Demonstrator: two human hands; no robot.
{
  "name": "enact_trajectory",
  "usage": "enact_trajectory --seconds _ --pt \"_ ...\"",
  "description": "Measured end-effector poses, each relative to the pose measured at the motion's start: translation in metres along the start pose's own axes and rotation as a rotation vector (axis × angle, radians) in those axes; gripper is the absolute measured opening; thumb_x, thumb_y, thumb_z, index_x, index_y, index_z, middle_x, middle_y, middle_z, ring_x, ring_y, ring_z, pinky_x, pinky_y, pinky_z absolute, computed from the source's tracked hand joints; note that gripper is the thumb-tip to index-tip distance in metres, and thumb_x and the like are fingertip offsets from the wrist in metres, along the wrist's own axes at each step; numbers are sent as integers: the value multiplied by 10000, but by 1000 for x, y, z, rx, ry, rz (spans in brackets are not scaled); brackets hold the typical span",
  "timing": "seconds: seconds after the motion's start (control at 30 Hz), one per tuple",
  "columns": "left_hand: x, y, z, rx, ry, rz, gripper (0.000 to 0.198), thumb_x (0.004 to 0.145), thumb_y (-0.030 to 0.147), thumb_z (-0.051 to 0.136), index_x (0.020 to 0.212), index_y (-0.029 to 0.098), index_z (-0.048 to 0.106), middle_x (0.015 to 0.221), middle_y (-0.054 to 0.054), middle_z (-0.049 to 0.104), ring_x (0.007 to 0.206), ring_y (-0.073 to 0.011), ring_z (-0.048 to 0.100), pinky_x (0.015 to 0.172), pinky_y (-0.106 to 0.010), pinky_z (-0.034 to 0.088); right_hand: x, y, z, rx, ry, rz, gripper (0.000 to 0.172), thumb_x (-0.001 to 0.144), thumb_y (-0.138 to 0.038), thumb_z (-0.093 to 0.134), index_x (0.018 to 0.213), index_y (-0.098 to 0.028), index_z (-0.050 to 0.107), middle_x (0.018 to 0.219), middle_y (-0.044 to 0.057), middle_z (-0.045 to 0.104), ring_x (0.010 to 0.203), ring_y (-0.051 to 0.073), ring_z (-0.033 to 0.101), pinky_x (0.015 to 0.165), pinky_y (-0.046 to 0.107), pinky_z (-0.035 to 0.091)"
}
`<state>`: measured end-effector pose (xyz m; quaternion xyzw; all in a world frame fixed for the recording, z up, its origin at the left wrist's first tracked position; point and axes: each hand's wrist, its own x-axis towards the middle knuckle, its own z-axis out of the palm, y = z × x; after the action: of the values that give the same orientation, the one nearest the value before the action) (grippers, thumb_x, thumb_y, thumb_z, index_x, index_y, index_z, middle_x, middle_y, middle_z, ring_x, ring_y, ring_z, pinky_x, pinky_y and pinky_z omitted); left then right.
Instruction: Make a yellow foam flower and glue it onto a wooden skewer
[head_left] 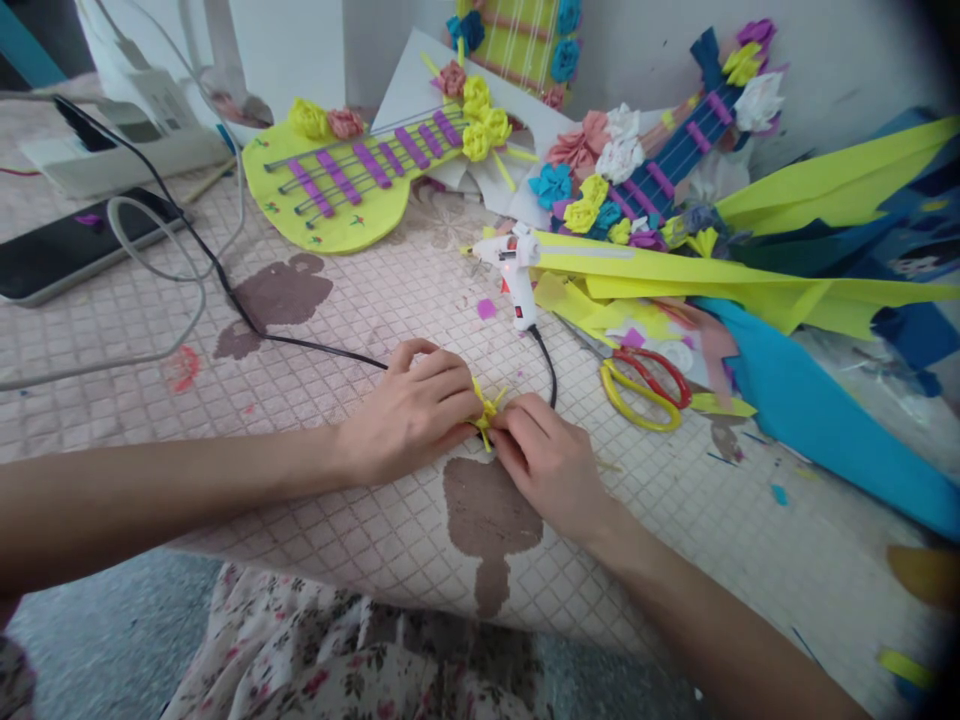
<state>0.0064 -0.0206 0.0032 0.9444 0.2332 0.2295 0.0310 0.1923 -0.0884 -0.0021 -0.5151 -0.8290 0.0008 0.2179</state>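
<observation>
Between my two hands, just above the tablecloth, is a small yellow paper piece point(488, 409) with thin strips sticking out like a star or flower. My left hand point(421, 408) pinches its left side, the fingers bent over it and hiding part of it. From the right, my right hand point(551, 462) pinches its edge between thumb and forefinger. A white glue gun point(516, 265) stands beyond the hands, its black cord running down behind my right hand. Scissors point(643, 388) with one red and one yellow handle lie to the right.
A yellow paper guitar point(330, 215) with purple bars lies at the back, beside a blue one point(667, 175) with paper flowers. Yellow crepe paper point(750, 275) and blue paper point(832, 415) spread right. A phone point(67, 250), cables and a power strip point(97, 160) are left.
</observation>
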Motion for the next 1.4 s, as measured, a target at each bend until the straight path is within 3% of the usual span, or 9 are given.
enact_trajectory --seconds 0.43,0.73,0.97,1.4 --pt "1 1 -2 10 19 30 187 913 188 456 768 184 574 813 -6 619 922 -172 531 913 -416 331 0 2 1 98 21 33 110 881 -192 471 842 -171 572 856 57 595 780 151 573 660 271 486" --pt "-1 1 -2 33 5 42 187 926 202 442 790 183 569 836 -1 628 936 -172 524 937 -421 315 -1 4 0 73 -10 21 148 895 -168 444 837 -158 579 836 57 599 756 148 568 636 265 470" --pt "-1 1 -1 29 17 27 62 890 227 514 883 209 573 859 -2 634 952 -187 521 927 -421 328 1 1 -1 42 -25 25 183 912 -186 419 836 -152 581 813 56 600 726 141 570 609 251 463" --pt "0 1 0 59 32 35 149 915 208 465 816 187 575 838 -7 626 948 -173 524 933 -420 330 2 0 -1 -15 -60 33 213 930 -201 404 852 -148 595 811 61 607 728 148 577 587 248 450"
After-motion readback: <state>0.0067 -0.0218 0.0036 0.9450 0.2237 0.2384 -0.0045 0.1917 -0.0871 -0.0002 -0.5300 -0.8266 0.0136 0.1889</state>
